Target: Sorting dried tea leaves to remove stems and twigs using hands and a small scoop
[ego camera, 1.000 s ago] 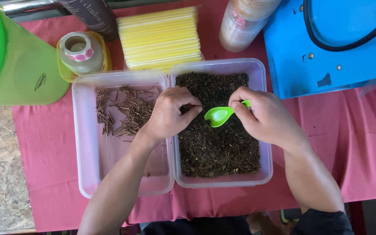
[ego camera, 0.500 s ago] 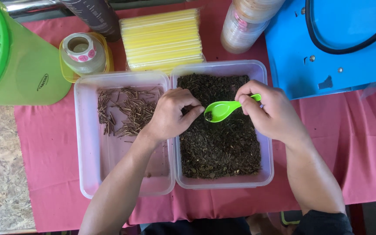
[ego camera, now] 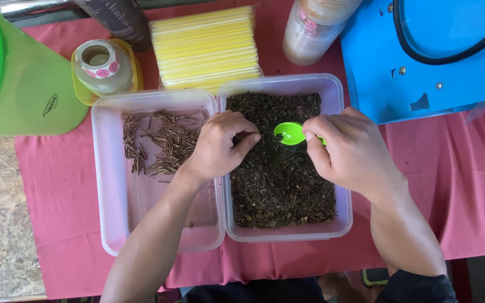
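Observation:
Two clear plastic tubs sit side by side on a pink cloth. The right tub (ego camera: 343, 224) is filled with dark dried leaf bits (ego camera: 279, 185). The left tub (ego camera: 108, 224) holds a scatter of thin brown stems (ego camera: 164, 143). My right hand (ego camera: 349, 151) grips a small green scoop (ego camera: 289, 133) over the dark leaves. My left hand (ego camera: 220, 146) is curled over the wall between the tubs, fingertips pinched together just left of the scoop; whether it holds anything is hidden.
Behind the tubs lie a stack of yellow packets (ego camera: 206, 47), a tape roll on a yellow dish (ego camera: 101, 64), a dark bottle (ego camera: 116, 19) and a clear jar (ego camera: 312, 28). A green container (ego camera: 12, 78) stands at left, a blue machine (ego camera: 428, 53) at right.
Both hands have shifted slightly; the green scoop has tipped lower toward the dark leaves, and the left hand's fingers have closed in beside it.

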